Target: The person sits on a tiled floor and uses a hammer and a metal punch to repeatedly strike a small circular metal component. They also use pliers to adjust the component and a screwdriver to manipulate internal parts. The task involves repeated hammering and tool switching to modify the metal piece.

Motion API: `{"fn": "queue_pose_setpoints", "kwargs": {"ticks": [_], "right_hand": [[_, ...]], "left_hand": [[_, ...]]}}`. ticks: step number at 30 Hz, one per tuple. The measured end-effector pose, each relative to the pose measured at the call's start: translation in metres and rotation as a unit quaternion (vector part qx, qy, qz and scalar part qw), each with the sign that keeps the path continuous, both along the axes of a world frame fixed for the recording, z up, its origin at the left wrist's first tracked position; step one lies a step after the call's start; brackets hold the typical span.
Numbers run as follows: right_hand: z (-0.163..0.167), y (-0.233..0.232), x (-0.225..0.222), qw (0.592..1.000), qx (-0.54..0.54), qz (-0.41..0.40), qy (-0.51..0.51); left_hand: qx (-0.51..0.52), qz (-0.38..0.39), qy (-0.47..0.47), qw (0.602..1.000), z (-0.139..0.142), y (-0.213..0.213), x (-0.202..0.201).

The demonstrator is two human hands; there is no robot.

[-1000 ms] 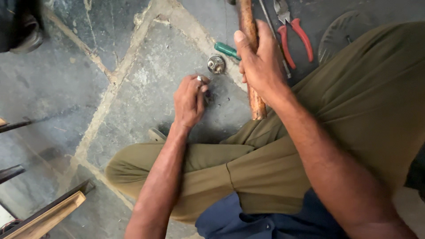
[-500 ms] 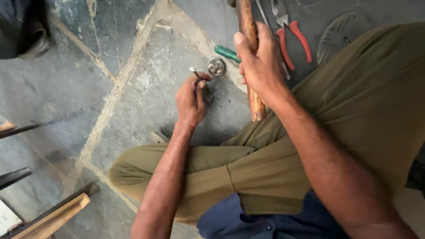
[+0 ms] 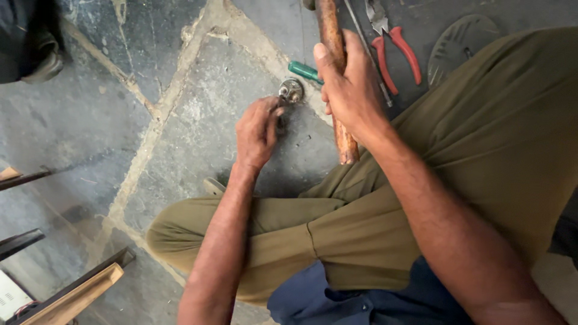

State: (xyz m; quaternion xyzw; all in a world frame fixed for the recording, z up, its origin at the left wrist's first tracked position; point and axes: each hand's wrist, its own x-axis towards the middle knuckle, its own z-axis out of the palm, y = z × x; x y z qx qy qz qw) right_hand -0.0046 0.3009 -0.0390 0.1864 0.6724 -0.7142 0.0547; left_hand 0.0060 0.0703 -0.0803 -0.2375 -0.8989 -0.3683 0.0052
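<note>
Hands at work over a grey stone floor (image 3: 180,138), seen from the head camera. Left hand (image 3: 257,132) has its fingers drawn together, pinched on a small object at the fingertips; the object itself is too small to identify. Fingertips sit just beside, at 7 o'clock of, a small round metal fitting (image 3: 291,91) lying on the floor. Right hand (image 3: 349,90) is clamped fully around a wooden handle (image 3: 337,72), most likely a hammer's; the head is cut off at the top edge, and the shaft runs from 12 o'clock down to 6 o'clock, ending near the knee.

Risk assessment (judgement):
- The left fingertips lie close to the fitting. Any blow from the tool would land near them; cause: no clearance between fingers and fitting.
- The fitting is round and unclamped on bare stone; a glancing strike could send it skidding.
- The pinched object could slip and be lost in a floor joint.

Inventory, counted:
- Round fitting: one.
- Wooden-handled tool: one.
- Green-handled tool (image 3: 304,71), partly hidden at 9 o'clock of the right hand: one.
- Red-handled pliers (image 3: 397,51), at 2 o'clock of the right hand: one pair.
- Thin metal rod (image 3: 361,36): one.
- Grey cutting disc (image 3: 460,42), at 3 o'clock of the pliers: one
</note>
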Motion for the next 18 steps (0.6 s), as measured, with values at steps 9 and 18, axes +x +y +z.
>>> {"fn": "queue_pose_setpoints", "kwargs": {"ticks": [9,18], "right_hand": [[0.037,0.005,0.005,0.996,0.062,0.029,0.056],[0.067,0.012,0.058,0.933,0.214,0.163,0.239]], "left_hand": [[-0.028,0.078,0.003,0.997,-0.006,-0.002,0.003],[0.010,0.136,0.036,0.990,-0.022,-0.005,0.004]]}}
